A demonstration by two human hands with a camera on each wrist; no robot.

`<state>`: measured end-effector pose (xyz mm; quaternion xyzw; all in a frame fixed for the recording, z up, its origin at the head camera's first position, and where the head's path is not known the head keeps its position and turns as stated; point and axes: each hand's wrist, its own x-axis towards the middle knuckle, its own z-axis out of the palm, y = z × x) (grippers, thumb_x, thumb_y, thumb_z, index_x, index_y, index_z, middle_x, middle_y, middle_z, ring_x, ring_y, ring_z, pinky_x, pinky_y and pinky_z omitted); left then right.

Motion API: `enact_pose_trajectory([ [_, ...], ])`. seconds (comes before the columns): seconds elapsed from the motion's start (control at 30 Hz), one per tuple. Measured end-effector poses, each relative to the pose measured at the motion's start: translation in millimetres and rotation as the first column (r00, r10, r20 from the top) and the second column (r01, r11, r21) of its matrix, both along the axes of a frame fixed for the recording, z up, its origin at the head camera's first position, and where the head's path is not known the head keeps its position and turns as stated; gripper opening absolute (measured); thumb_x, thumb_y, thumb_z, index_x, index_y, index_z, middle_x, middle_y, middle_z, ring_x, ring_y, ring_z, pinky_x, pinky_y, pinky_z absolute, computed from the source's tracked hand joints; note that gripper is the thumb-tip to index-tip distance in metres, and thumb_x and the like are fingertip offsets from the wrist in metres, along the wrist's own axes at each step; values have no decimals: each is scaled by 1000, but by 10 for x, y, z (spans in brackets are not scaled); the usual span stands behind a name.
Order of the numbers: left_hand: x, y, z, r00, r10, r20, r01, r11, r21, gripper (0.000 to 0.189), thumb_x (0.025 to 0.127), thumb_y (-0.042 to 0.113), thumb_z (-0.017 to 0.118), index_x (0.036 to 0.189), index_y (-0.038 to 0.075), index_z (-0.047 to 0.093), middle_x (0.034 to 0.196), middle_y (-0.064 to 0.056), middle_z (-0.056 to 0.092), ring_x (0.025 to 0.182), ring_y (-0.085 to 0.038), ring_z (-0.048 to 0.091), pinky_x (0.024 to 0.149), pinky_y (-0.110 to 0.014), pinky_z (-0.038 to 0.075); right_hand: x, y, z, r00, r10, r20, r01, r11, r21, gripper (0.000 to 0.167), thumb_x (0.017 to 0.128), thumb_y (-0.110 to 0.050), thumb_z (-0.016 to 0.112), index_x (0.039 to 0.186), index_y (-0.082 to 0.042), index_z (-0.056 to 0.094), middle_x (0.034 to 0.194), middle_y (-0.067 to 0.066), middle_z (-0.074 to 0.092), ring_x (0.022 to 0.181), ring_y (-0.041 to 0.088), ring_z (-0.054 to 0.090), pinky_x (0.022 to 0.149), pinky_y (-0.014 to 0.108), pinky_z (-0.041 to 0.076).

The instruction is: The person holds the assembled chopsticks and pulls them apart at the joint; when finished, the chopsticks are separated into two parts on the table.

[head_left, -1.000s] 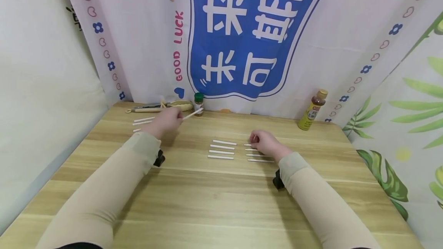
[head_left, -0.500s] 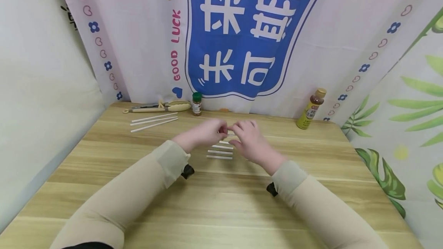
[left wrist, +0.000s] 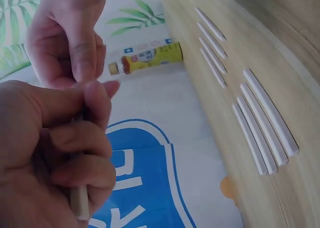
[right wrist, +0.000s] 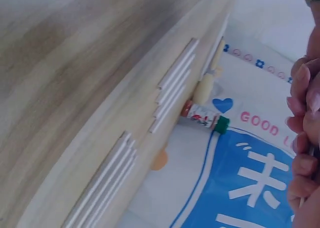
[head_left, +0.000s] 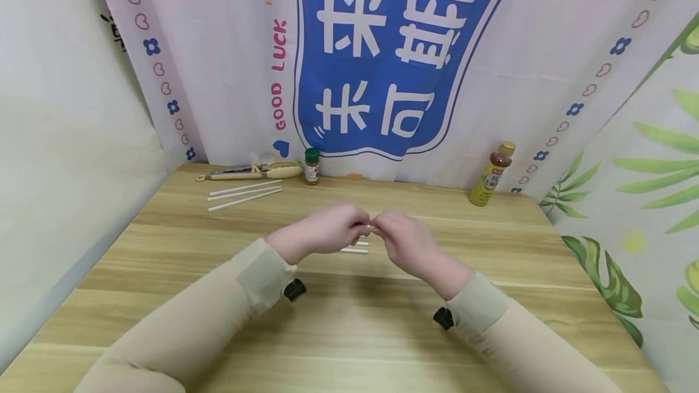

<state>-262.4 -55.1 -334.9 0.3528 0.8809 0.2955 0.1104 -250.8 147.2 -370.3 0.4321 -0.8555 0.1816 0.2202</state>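
Both hands meet over the middle of the table. My left hand grips a thin white stick, its lower end poking out below the curled fingers in the left wrist view. Right against those fingertips, my right hand pinches the stick's other end, mostly hidden by the fingers. Under the hands lies a row of short white sticks, partly covered in the head view. The left wrist view shows a second row of short white sticks beside it. Three longer white sticks lie at the back left.
Tongs lie along the table's back edge, with a small green-capped spice jar beside them. At the back right stands a yellow-labelled bottle. A printed cloth hangs behind the wooden table.
My left hand has carried a long white stick from the back left to the middle. My right hand has left the right row and come to it, and both have since lowered slightly.
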Motion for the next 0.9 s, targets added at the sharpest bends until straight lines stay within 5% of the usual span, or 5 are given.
enact_pose_trajectory([
  [0.2, 92, -47, 80, 995, -78, 60, 72, 992, 99, 18, 101, 11, 56, 88, 9, 67, 61, 4, 49, 53, -9, 44, 53, -26, 38, 123, 59, 125, 991, 130, -38, -133, 988, -83, 16, 89, 5, 66, 101, -5, 71, 84, 2, 67, 71, 14, 59, 65, 31, 52],
  [0.47, 111, -127, 49, 979, -177, 104, 152, 966, 209, 17, 101, 7, 55, 104, 4, 71, 63, 4, 50, 55, -8, 44, 55, -25, 40, 167, 146, 163, 987, 163, -13, -164, 982, -91, 22, 86, 11, 65, 101, -3, 72, 85, 4, 69, 73, 15, 63, 65, 30, 54],
  [0.63, 44, -314, -56, 985, -56, 163, 24, 982, 189, 32, 103, 2, 47, 133, 0, 59, 71, -6, 54, 60, -12, 44, 58, -29, 41, 148, 407, 167, 988, 37, 150, -11, 986, -169, 31, 89, 12, 63, 114, -3, 72, 95, 5, 70, 82, 17, 65, 73, 34, 54],
  [0.73, 10, -384, -133, 986, 6, 169, -23, 995, 98, 36, 105, 1, 40, 139, -4, 51, 79, -9, 56, 68, -14, 48, 69, -32, 43, 121, 560, 146, 973, -59, 221, 85, 990, -111, 30, 93, 8, 60, 119, -3, 70, 91, 0, 66, 79, 13, 59, 71, 36, 51],
  [0.9, -32, -367, -329, 983, 31, 183, -37, 999, 31, 21, 103, 0, 46, 117, 1, 61, 85, -9, 65, 74, -15, 60, 70, -33, 51, 72, 626, -18, 919, -112, 379, 122, 992, -2, 24, 95, 5, 58, 116, -2, 67, 91, 1, 67, 82, 17, 63, 73, 35, 52],
])
